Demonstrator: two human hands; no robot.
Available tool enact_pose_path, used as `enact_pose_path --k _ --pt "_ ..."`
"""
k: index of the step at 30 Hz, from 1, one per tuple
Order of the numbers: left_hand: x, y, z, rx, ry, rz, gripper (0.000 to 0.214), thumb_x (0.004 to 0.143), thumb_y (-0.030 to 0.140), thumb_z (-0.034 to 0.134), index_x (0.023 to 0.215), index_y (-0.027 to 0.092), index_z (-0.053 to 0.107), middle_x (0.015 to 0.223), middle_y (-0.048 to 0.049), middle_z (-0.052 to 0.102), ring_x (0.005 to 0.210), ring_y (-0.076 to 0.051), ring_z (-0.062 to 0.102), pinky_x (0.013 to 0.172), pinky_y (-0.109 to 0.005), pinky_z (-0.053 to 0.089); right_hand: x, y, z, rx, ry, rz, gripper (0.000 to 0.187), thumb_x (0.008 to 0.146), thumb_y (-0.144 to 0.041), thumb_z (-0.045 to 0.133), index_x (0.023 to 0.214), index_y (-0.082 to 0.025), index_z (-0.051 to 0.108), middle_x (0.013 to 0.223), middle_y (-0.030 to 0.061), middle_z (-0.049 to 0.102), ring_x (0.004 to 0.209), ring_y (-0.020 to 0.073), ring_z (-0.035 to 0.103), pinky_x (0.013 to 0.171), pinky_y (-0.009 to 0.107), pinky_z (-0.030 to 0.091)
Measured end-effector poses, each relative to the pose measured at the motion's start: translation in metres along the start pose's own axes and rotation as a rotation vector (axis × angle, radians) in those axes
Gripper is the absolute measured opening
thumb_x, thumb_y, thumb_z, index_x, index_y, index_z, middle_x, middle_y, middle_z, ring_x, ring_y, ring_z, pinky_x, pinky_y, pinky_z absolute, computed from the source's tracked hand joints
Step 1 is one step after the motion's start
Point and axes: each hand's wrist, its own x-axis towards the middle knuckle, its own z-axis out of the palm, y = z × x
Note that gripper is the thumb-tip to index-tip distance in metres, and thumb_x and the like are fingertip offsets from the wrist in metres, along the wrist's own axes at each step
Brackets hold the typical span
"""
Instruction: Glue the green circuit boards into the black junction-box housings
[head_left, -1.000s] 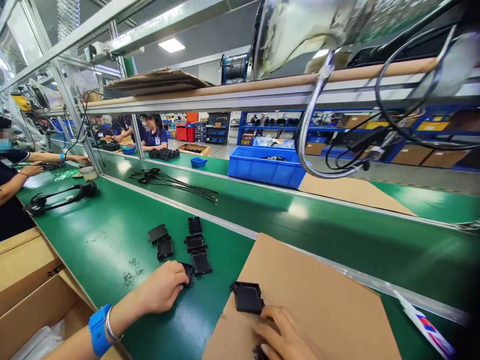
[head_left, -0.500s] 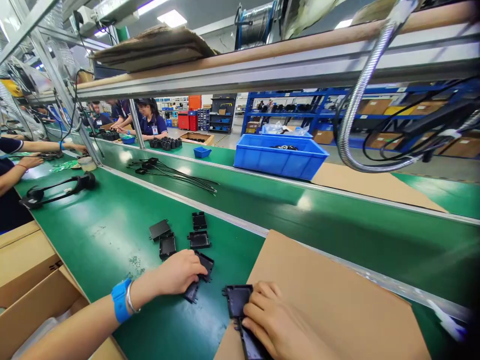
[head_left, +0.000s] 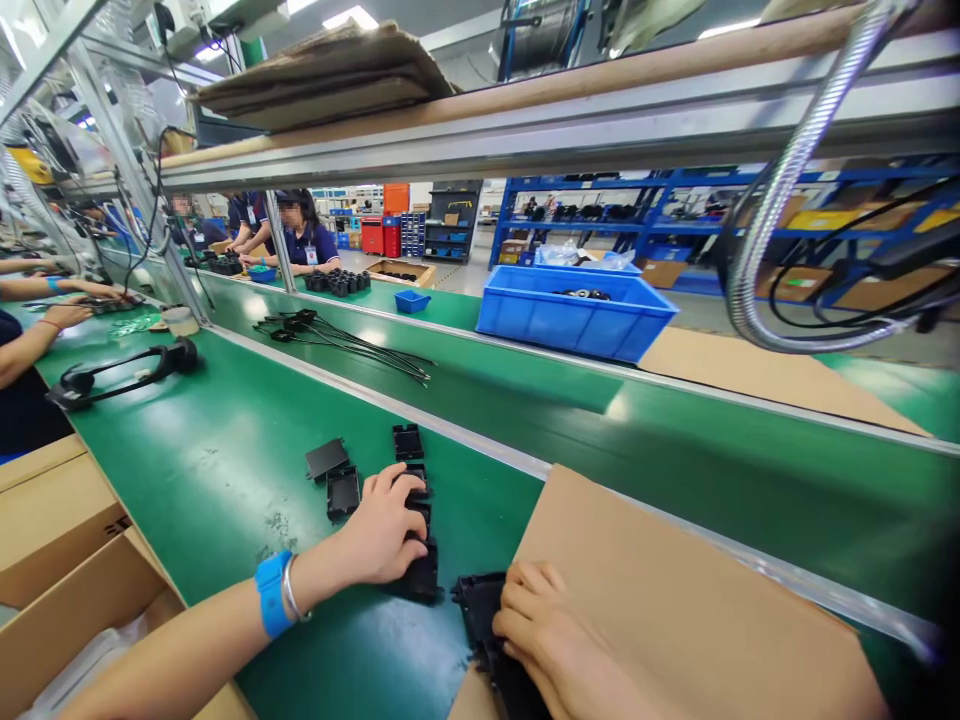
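Note:
My left hand (head_left: 384, 525), with a blue wristband and a silver bangle, bends its fingers over a column of shallow black plastic cases. Its thumb and fingers press on the nearest case (head_left: 421, 577) and the ones just behind it, partly hiding them. At the far end of that column lies another open case (head_left: 407, 441). To the left, one case lies flat side up (head_left: 327, 459) beside an open-side-up case (head_left: 343, 494). My right hand (head_left: 544, 625) curls round black plastic cases (head_left: 480, 600) at the cardboard's left edge, hiding much of them.
A cardboard sheet (head_left: 675, 590) lies under my right forearm. Black cables (head_left: 352, 345) rest beyond the metal rail (head_left: 450, 430). A blue bin (head_left: 574, 315) stands across the bench. A black frame-like part (head_left: 124, 375) and a co-worker's hands (head_left: 67, 315) are at left; cardboard boxes (head_left: 60, 510) stand below.
My left hand has spread its fingers further over the column, and the nearest case now sits straighter, in line with the others. My right hand stays on its cases. The view has shifted slightly.

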Motion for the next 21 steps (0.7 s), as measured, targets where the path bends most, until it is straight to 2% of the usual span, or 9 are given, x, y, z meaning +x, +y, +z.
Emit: enact_pose_path --k 2,4,7,9,11,14,18,21 --pt "0.004 -0.003 0.003 0.009 -0.007 -0.01 0.017 0.075 0.035 0.074 0.089 0.027 0.071 0.138 -0.0082 0.045 0.131 -0.038 0.033 0.1 -0.054 0.03 -0.007 -0.001 -0.001 0.019 0.015 0.009 0.025 0.094 -0.013 0.034 0.077 -0.017 0.051 0.086 0.0067 0.056 0.087 0.0208 0.042 0.074 0.037 0.03" --pt "0.003 -0.008 0.003 0.019 -0.03 0.002 0.022 0.075 0.035 0.073 0.094 0.026 0.069 0.131 -0.0103 0.05 0.121 -0.035 0.046 0.095 -0.051 0.036 -0.019 -0.001 -0.002 0.043 0.061 0.025 0.023 0.094 -0.013 0.035 0.081 -0.017 0.053 0.087 0.0067 0.056 0.088 0.0209 0.042 0.075 0.038 0.03" --pt "0.0 -0.007 -0.002 0.041 -0.046 0.046 0.012 0.079 0.029 0.068 0.089 0.023 0.068 0.121 -0.0105 0.057 0.108 -0.031 0.054 0.092 -0.05 0.036 -0.045 -0.005 -0.004 0.066 0.145 0.096 0.022 0.093 -0.012 0.036 0.085 -0.018 0.055 0.088 0.0067 0.056 0.089 0.0213 0.042 0.077 0.038 0.03" --pt "0.002 0.005 -0.005 0.046 -0.037 0.084 0.008 0.081 0.026 0.064 0.086 0.021 0.068 0.122 -0.0118 0.056 0.107 -0.032 0.054 0.09 -0.052 0.035 -0.066 -0.011 -0.004 0.074 0.17 0.166 0.023 0.092 -0.011 0.036 0.083 -0.018 0.055 0.087 0.0067 0.056 0.089 0.0216 0.042 0.077 0.039 0.03" --pt "0.013 0.027 -0.005 0.03 -0.028 0.147 0.01 0.083 0.026 0.061 0.087 0.021 0.068 0.125 -0.0117 0.054 0.11 -0.032 0.051 0.091 -0.052 0.034 -0.087 -0.019 -0.002 0.077 0.173 0.233 0.023 0.091 -0.011 0.037 0.081 -0.019 0.056 0.086 0.0066 0.056 0.089 0.0218 0.042 0.078 0.038 0.031" --pt "0.048 0.08 0.005 -0.025 -0.029 0.288 0.013 0.085 0.031 0.059 0.09 0.023 0.069 0.127 -0.0099 0.052 0.113 -0.031 0.048 0.093 -0.051 0.032 -0.114 -0.031 0.009 0.065 0.189 0.332 0.022 0.09 -0.01 0.039 0.083 -0.02 0.058 0.086 0.0066 0.056 0.09 0.0222 0.042 0.078 0.039 0.03" --pt "0.105 0.154 0.041 -0.101 -0.074 0.446 0.016 0.084 0.032 0.061 0.091 0.022 0.07 0.12 -0.0106 0.055 0.112 -0.03 0.048 0.096 -0.05 0.031 -0.133 -0.037 0.034 0.056 0.269 0.472 0.018 0.088 -0.011 0.042 0.081 -0.019 0.057 0.087 0.0063 0.057 0.089 0.0224 0.041 0.078 0.041 0.03" --pt "0.128 0.181 0.07 -0.159 -0.14 0.515 0.019 0.079 0.032 0.067 0.095 0.023 0.07 0.118 -0.0086 0.058 0.113 -0.03 0.049 0.094 -0.049 0.034 -0.139 -0.034 0.045 0.119 0.386 0.518 0.016 0.089 -0.016 0.045 0.086 -0.019 0.06 0.09 0.0061 0.056 0.092 0.0225 0.042 0.079 0.04 0.032"
